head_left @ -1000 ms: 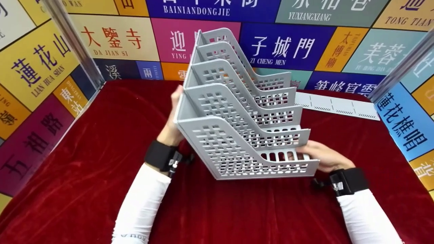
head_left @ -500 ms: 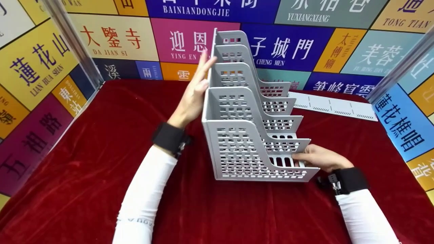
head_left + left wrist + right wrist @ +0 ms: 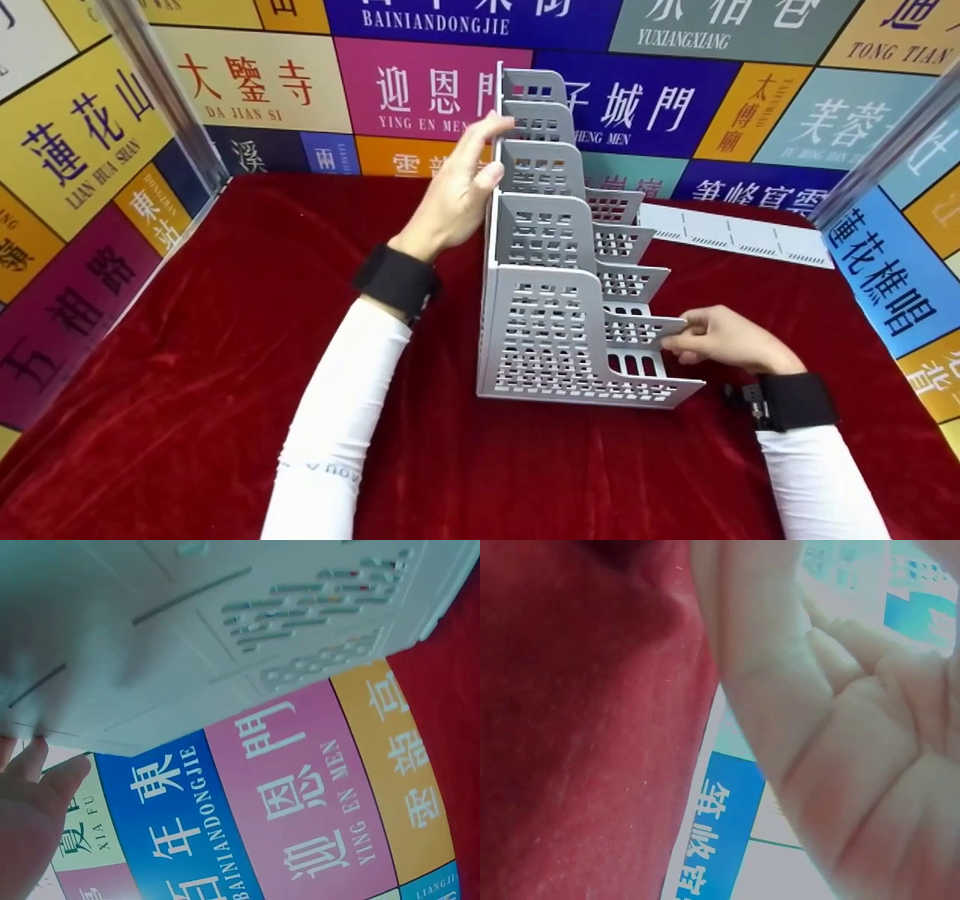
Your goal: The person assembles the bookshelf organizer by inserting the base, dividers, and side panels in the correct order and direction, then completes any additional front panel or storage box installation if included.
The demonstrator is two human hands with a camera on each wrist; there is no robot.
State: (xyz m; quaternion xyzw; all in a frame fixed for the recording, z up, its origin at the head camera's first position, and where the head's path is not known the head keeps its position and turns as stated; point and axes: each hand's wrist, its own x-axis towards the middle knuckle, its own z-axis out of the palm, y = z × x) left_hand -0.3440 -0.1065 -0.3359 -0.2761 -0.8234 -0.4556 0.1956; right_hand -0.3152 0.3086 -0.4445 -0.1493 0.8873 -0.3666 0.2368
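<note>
A grey plastic file rack (image 3: 551,330) with several upright compartments and perforated dividers stands on the red cloth. Its tall back is on the left and its low front on the right. My left hand (image 3: 450,195) rests on the tall back panel, fingers extended near its top edge. From the left wrist view, the fingertips (image 3: 64,776) meet the edge of the rack's back panel (image 3: 172,682). At the low front, my right hand (image 3: 727,337) pinches the front end of a divider between thumb and fingers. The right wrist view shows its curled fingers (image 3: 840,667) close up; their contact there is hidden.
Dark red velvet cloth (image 3: 187,360) covers the table. A flat pale strip with marked sections (image 3: 739,234) lies at the back right. Panels printed with colourful signs (image 3: 262,82) stand behind and at both sides, with metal posts (image 3: 169,90) at the corners.
The rack has come from leaning leftward to standing upright. My left hand has moved up and right along its back. My right hand has shifted slightly from the rack's base to a divider's end.
</note>
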